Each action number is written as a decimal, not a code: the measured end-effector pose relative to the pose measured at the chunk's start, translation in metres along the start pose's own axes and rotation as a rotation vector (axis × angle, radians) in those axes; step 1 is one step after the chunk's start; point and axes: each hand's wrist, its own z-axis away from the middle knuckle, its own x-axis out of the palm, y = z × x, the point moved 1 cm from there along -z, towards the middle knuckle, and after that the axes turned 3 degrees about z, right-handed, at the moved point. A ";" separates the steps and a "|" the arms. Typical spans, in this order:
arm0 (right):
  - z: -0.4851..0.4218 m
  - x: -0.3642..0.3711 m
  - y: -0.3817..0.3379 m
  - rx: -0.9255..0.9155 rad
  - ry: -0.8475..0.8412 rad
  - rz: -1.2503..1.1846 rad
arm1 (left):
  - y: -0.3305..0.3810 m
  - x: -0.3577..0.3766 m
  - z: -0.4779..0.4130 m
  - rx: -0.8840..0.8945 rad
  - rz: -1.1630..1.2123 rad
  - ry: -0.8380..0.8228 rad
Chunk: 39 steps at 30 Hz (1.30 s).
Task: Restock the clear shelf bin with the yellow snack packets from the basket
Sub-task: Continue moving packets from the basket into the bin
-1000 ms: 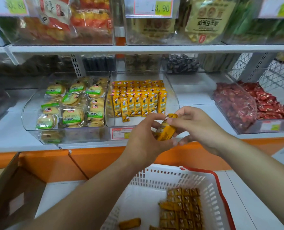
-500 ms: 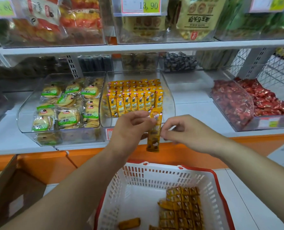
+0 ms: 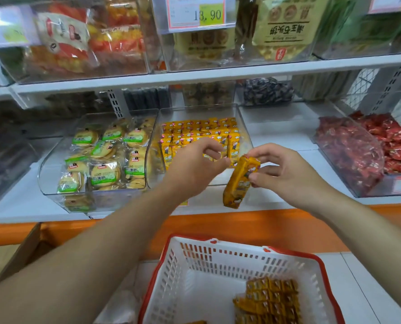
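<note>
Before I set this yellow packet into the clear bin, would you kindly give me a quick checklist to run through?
1. Grip: right hand pinches the yellow packet near its top, ok.
2. Other hand: left hand is off the packet and holds nothing, ok.
3. Room: the clear bin has bare floor ahead of the standing rows, ok.
4. Way in: left hand hangs before the bin's opening, not ok.
5. One packet or several in the grip: cannot tell.
6. Next round: the basket holds more packets, ok.
</note>
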 end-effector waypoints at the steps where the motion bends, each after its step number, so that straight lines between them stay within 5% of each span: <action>1: -0.001 -0.003 0.004 -0.007 0.036 0.000 | -0.005 0.002 -0.016 0.046 -0.178 0.006; 4: -0.005 -0.010 0.015 -0.044 0.140 0.033 | -0.032 0.011 -0.065 0.084 -0.514 0.023; 9: -0.035 -0.014 0.018 -0.172 0.213 0.221 | -0.073 0.031 -0.125 0.110 -0.754 -0.019; 17: -0.144 -0.003 0.013 -0.234 0.115 0.834 | -0.113 0.036 -0.155 0.187 -0.702 -0.147; 29: -0.212 0.024 0.030 -0.048 -0.190 1.441 | -0.122 0.042 -0.155 0.220 -0.655 -0.034; 34: -0.212 0.027 0.031 -0.057 -0.222 1.478 | -0.113 0.039 -0.154 0.196 -0.660 -0.070; 39: -0.172 0.014 0.013 -0.066 0.003 1.240 | -0.070 0.014 -0.136 0.152 -0.585 -0.128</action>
